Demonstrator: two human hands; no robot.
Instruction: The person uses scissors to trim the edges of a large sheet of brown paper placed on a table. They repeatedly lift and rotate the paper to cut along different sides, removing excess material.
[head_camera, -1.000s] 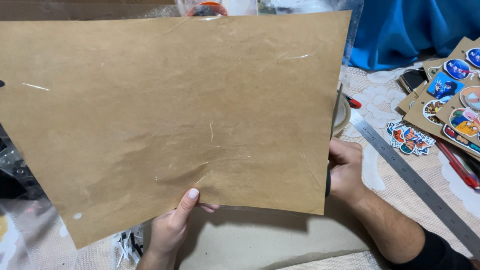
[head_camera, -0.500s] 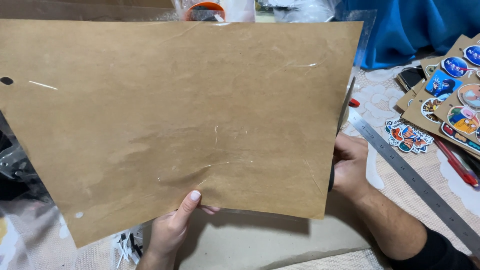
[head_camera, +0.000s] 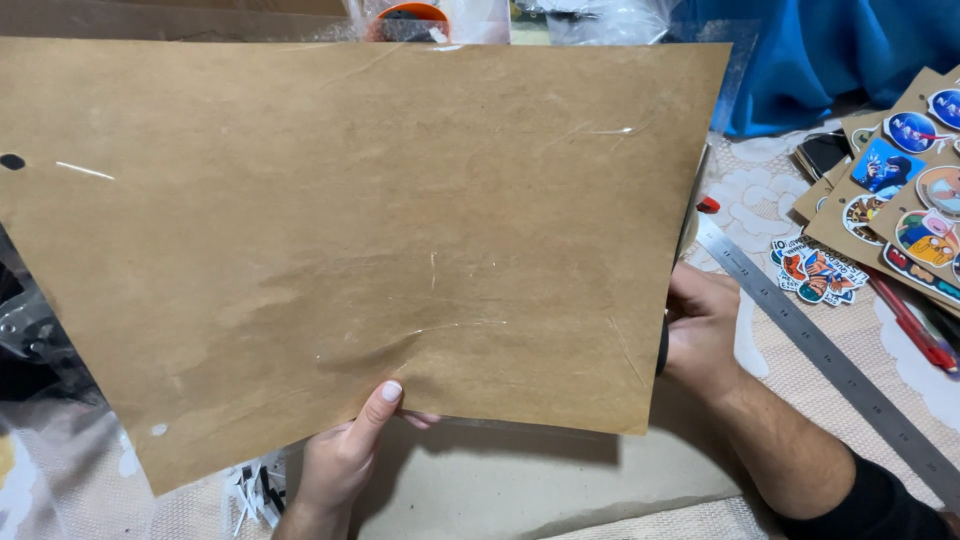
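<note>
Both hands are holding up a big brown sheet (head_camera: 360, 250) in front of the camera, and it is filling most of the view. The left hand (head_camera: 345, 455) is pinching its bottom edge near the middle, thumb showing on the near face, fingers behind. The right hand (head_camera: 700, 325) is gripping the right edge low down, fingers curled closed around it; something dark is showing at that edge by the palm, too hidden to tell what. The sheet is rising up and away from both grips, so nearly all of it is lying above and left of the hands; its long axis is running left to right, tilted slightly. The far left corner is hanging free, well apart from either hand; the left hand is the nearer. The sheet is looking like kraft paper under a clear glossy film: faint creases, glints, a few pale spots, a small dark hole at the left edge. To the right, a metal ruler (head_camera: 830, 365) is lying on the table, with sticker cards (head_camera: 915, 190) and a red pen (head_camera: 905, 325) beyond.
</note>
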